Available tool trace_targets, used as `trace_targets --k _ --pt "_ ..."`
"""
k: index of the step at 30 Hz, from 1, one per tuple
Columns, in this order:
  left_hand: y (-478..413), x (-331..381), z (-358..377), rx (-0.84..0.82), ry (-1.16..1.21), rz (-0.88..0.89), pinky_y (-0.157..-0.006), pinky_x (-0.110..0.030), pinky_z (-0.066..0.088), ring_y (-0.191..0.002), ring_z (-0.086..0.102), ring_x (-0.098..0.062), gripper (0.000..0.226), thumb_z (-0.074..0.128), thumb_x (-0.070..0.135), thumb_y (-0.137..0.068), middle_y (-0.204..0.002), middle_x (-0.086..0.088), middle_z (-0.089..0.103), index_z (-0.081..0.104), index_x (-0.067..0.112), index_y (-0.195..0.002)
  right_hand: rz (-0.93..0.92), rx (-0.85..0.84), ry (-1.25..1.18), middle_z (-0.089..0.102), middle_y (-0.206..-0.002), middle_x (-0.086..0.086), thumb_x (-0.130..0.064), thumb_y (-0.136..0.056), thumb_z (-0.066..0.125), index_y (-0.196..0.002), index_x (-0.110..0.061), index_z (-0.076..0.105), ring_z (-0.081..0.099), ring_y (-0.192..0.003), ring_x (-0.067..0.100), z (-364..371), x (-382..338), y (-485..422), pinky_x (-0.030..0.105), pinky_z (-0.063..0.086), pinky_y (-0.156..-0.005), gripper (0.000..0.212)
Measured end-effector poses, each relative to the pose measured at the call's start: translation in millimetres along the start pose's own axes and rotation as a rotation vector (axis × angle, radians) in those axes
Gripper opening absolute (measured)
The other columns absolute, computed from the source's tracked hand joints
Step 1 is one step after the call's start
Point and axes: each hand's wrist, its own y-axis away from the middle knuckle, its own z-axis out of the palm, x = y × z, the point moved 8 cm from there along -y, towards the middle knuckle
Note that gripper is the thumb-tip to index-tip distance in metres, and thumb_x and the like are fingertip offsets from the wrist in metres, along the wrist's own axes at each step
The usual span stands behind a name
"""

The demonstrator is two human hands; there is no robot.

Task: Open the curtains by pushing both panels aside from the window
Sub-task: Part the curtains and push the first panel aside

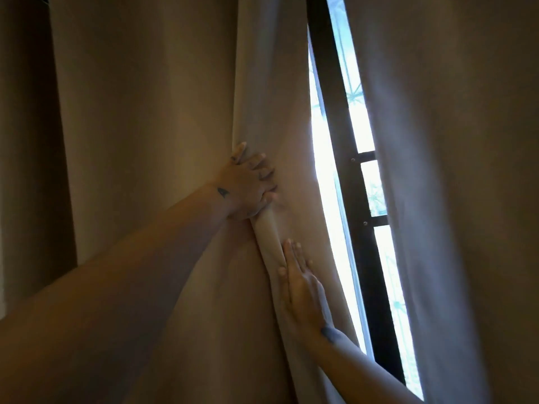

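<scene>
**drapefan:** Fabric on these looks thick and soft, blackout-type maybe, so I'd guess it's got some weight and drags in folds rather than sliding stiffly. The left panel (145,126) hangs over the left part of the window (323,158), and its inner edge is bunched into a roll. The left hand (248,188) is closed around that rolled edge, fingers curled over it, thumb side tucked behind. The right hand (300,284) is lower down on the same edge, flat, fingers straight and close together, pressing on the cloth rather than gripping anything.

**rod_n_rings:** Yeah, and the right panel (455,170) hangs loose on the far side of the gap, nobody touching it. There's only a narrow strip of bright glass and the dark window frame (344,158) between the two, so I'd call it barely started.

**drapefan:** Agreed. For grip, the gathered edge is the spot. Soft cloth gives you nothing to hold in the flat middle; a palm just slips or dents it. Grabbing a fistful of the edge like that upper hand does should carry the whole panel sideways.

**rod_n_rings:** My worry is yanking low on heavy cloth. Can't see the rod or rings, so no idea how freely it runs up top.
</scene>
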Motion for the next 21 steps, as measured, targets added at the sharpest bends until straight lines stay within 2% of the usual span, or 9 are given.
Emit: trace_targets --k 2,4,6,11,14,19,21 --pt "12 -16 12 -0.031 -0.011 -0.033 -0.115 -0.049 -0.009 -0.146 0.006 -0.021 0.047 0.021 0.042 -0.098 -0.156 0.003 0.020 0.032 0.028 -0.141 -0.025 -0.015 0.027 0.048 -0.130 0.026 -0.058 -0.086 -0.005 -0.128 0.005 0.037 0.038 -0.122 0.043 18 -10 -1 0.061 0.028 -0.096 0.086" --pt "25 -33 24 -0.051 -0.036 -0.067 -0.116 -0.047 -0.008 -0.145 0.006 -0.018 0.048 0.021 0.043 -0.097 -0.157 0.005 0.019 0.027 0.029 -0.143 -0.065 -0.008 0.001 0.041 -0.138 0.021 -0.055 -0.086 -0.001 -0.132 0.000 0.032 0.019 -0.129 0.030 35 -20 -1 0.054 0.019 -0.105 0.079" --pt "38 -48 35 -0.075 -0.053 -0.085 -0.116 -0.046 -0.008 -0.145 0.006 -0.018 0.050 0.020 0.044 -0.097 -0.157 0.005 0.017 0.024 0.028 -0.144 -0.082 -0.021 -0.032 0.036 -0.143 0.015 -0.044 -0.083 0.008 -0.135 -0.005 0.029 0.007 -0.129 0.019 54 -29 0 0.051 0.019 -0.109 0.068" --pt "72 -86 61 -0.136 -0.115 -0.093 -0.116 -0.048 -0.007 -0.146 0.005 -0.021 0.051 0.019 0.042 -0.098 -0.158 0.001 0.017 0.022 0.024 -0.145 -0.105 -0.032 -0.100 0.036 -0.144 0.010 -0.035 -0.086 0.013 -0.135 -0.010 0.030 0.011 -0.133 0.017 106 -52 0 0.047 0.023 -0.109 0.058" --pt "91 -110 78 -0.178 -0.137 -0.107 -0.116 -0.047 -0.009 -0.146 0.004 -0.021 0.051 0.017 0.042 -0.098 -0.158 0.000 0.014 0.021 0.024 -0.145 -0.102 -0.064 -0.150 0.035 -0.145 0.006 -0.022 -0.089 0.023 -0.136 -0.012 0.030 0.006 -0.131 0.012 137 -68 -2 0.044 0.021 -0.110 0.048" --pt "119 -149 107 -0.197 -0.151 -0.160 -0.116 -0.046 -0.008 -0.146 0.004 -0.020 0.051 0.016 0.044 -0.098 -0.158 0.001 0.013 0.021 0.026 -0.145 -0.127 -0.047 -0.183 0.037 -0.144 0.008 -0.036 -0.084 0.011 -0.134 -0.011 0.033 0.008 -0.129 0.013 184 -95 -4 0.045 0.024 -0.108 0.060" --pt "131 -165 119 -0.223 -0.150 -0.171 -0.116 -0.045 -0.009 -0.146 0.002 -0.019 0.051 0.015 0.044 -0.098 -0.158 0.002 0.011 0.019 0.026 -0.146 -0.106 -0.058 -0.209 0.037 -0.143 0.006 -0.031 -0.089 0.016 -0.134 -0.012 0.034 0.008 -0.129 0.012 206 -104 -5 0.046 0.023 -0.108 0.052"
